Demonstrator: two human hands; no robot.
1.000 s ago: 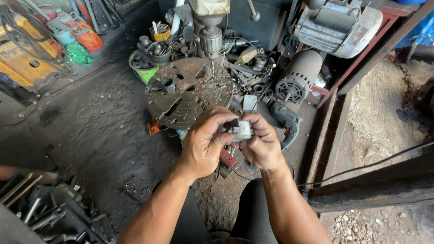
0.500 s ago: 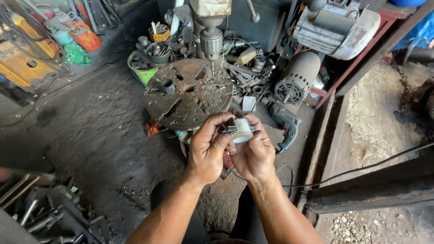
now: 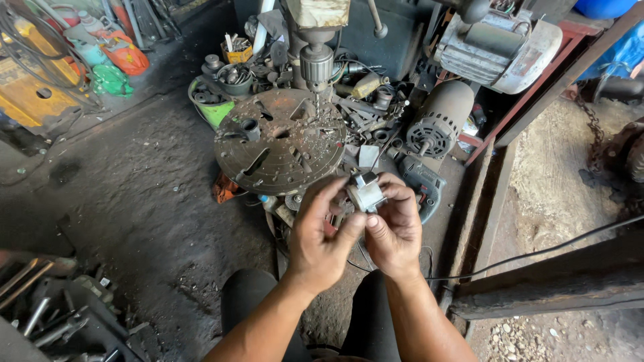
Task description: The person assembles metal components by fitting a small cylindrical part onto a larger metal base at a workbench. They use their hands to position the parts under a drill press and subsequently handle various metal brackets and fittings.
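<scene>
1. Left hand is gripping a small pale metal part from the left side; its fingers are curling partly closed up to the part, thumb pressing near the right hand's thumb.
2. Right hand is holding the same part from the right; its fingers are wrapping closed around the part's right edge, thumb lying along the underside.
3. The part is sitting between both hands, held in the air above the floor, just in front of the near edge of the round drill table.
4. A thin dark wire is running up from the part toward the clutter behind; where it is ending cannot be told.
5. Drill chuck with a bit is hanging over the far edge of the round table; metal chips are lying on the table's slotted face.
6. Grey electric motor is lying right of the round table; a bigger pale motor is sitting above it by the top edge.
7. Green bucket of metal bits is standing just left of the round table.
8. Loose steel rods and tools are lying at the floor's bottom left corner.
9. A black cable is running from beside the right wrist toward the right edge.
</scene>
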